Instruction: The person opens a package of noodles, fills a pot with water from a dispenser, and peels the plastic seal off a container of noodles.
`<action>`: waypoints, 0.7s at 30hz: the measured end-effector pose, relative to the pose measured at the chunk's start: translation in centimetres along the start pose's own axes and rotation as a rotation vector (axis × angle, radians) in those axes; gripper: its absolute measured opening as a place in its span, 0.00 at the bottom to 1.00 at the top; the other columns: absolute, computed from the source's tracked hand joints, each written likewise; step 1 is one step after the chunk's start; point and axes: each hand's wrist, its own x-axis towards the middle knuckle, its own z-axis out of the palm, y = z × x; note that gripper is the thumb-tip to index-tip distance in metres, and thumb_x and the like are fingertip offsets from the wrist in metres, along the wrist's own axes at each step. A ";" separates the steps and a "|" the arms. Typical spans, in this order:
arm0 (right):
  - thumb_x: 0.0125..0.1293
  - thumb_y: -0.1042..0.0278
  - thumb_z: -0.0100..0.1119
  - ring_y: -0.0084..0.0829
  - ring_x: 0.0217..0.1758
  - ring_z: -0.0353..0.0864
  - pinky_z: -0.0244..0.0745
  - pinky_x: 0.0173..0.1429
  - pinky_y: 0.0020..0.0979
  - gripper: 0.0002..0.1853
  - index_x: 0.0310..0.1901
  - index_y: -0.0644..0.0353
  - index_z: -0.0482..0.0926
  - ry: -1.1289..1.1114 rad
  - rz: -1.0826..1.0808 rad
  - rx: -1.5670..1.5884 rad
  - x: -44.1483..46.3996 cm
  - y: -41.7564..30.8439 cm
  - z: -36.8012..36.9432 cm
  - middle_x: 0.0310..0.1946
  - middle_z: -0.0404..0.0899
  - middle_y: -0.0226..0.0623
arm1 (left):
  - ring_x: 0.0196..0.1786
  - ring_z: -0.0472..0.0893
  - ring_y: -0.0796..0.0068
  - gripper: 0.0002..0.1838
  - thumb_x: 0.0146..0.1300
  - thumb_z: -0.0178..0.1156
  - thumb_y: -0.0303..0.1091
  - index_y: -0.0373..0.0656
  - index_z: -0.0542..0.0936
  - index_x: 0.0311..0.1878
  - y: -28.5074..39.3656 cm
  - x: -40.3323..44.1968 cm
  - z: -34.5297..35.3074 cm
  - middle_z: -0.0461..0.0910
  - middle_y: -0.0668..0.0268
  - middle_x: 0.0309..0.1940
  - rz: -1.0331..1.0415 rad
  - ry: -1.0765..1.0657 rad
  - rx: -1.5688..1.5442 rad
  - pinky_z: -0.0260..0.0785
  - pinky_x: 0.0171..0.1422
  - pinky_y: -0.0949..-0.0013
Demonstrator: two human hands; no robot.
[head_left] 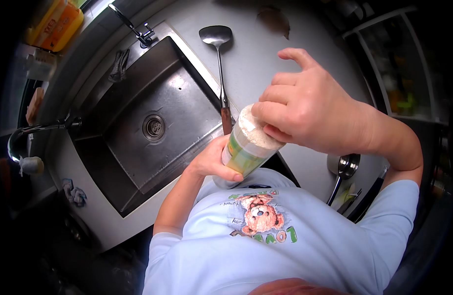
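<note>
A clear cylindrical canister [246,155] with a green-and-yellow label is held tilted in front of my chest. My left hand [212,158] wraps around its lower side, thumb across the front. Over the pale, speckled top bends my right hand [310,105]; the thumb and a finger come together at its rim, while another finger sticks out away from it. Whatever lies between those fingertips is hidden. Just beyond the canister, a metal spatula [215,36] with a wooden handle rests on the counter, handle end toward my left hand.
To the left is a dark metal sink [133,105] with a drain [153,127]. A curved faucet [37,129] and a smaller tap [145,37] stand along it. A metal ladle [348,166] lies at right, and a brownish item [274,22] at the back. A knotted cloth [74,192] sits near left.
</note>
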 end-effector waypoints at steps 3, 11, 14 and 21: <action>0.49 0.70 0.60 0.25 0.34 0.78 0.63 0.62 0.52 0.06 0.32 0.55 0.78 0.104 -0.020 -0.104 -0.3 -1.0 0.3 0.27 0.77 0.26 | 0.50 0.75 0.74 0.39 0.36 0.76 0.37 0.35 0.72 0.54 0.0 -0.1 0.3 0.77 0.64 0.47 -0.013 -0.034 0.027 0.66 0.58 0.70; 0.52 0.71 0.60 0.25 0.38 0.78 0.59 0.64 0.53 0.04 0.31 0.54 0.78 0.081 -0.091 0.019 -0.5 -0.4 -0.1 0.29 0.78 0.25 | 0.49 0.76 0.75 0.39 0.35 0.76 0.37 0.36 0.72 0.55 -0.1 0.0 0.8 0.78 0.65 0.46 -0.013 -0.089 0.062 0.66 0.57 0.70; 0.55 0.71 0.61 0.26 0.39 0.78 0.58 0.63 0.52 0.02 0.31 0.54 0.78 0.052 -0.129 0.242 0.0 0.6 0.2 0.30 0.78 0.24 | 0.49 0.77 0.74 0.40 0.34 0.76 0.37 0.37 0.72 0.55 -0.3 0.2 0.8 0.78 0.64 0.46 -0.014 -0.122 0.077 0.67 0.57 0.69; 0.56 0.73 0.60 0.31 0.33 0.79 0.69 0.51 0.36 0.02 0.28 0.60 0.78 -0.081 -0.042 0.775 1.1 1.9 0.7 0.27 0.80 0.30 | 0.51 0.78 0.72 0.42 0.34 0.77 0.36 0.36 0.71 0.58 0.6 0.5 1.2 0.78 0.62 0.48 -0.074 -0.231 0.023 0.67 0.61 0.67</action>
